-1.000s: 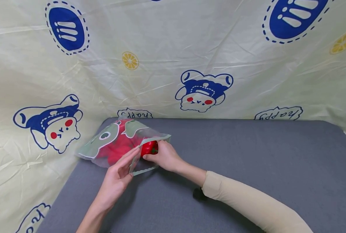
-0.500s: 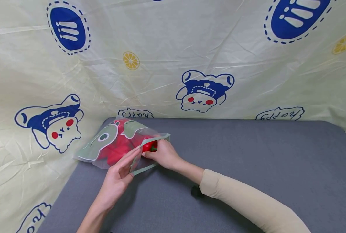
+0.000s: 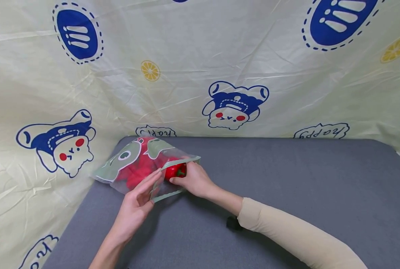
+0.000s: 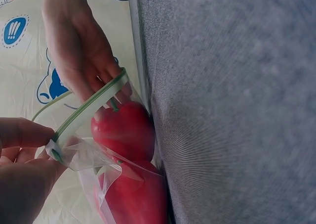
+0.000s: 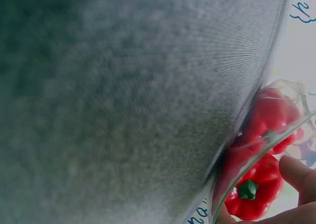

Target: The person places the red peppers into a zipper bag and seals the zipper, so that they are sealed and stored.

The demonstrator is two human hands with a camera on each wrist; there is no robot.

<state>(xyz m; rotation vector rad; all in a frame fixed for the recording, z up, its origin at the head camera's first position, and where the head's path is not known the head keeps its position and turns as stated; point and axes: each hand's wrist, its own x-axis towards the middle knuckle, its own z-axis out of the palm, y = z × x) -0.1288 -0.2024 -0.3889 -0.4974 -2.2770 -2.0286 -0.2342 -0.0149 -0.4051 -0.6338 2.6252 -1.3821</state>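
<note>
A clear zip bag [image 3: 114, 170] with green and white cartoon print lies on its side at the left of the table, its mouth facing right. Several red bell peppers seem to fill it, blurred by the plastic. My left hand [image 3: 137, 207] pinches the near edge of the bag's mouth between thumb and fingers; the left wrist view shows this grip on the green zip strip [image 4: 89, 105]. At the opening, my right hand [image 3: 194, 181] holds a red bell pepper [image 3: 173, 172], stem outward, with its fingers inside the mouth. Another bell pepper [image 5: 271, 110] sits deeper in the bag.
The grey table [image 3: 287, 179] stretches away to the right. A pale printed curtain [image 3: 186, 97] hangs behind it and along the left side. A small black object [image 3: 233, 223] shows beneath the right sleeve cuff [image 3: 248, 215].
My right hand, the bell pepper in it and the bag have shifted slightly to the right. My left hand stays almost where it was on the bag's edge.
</note>
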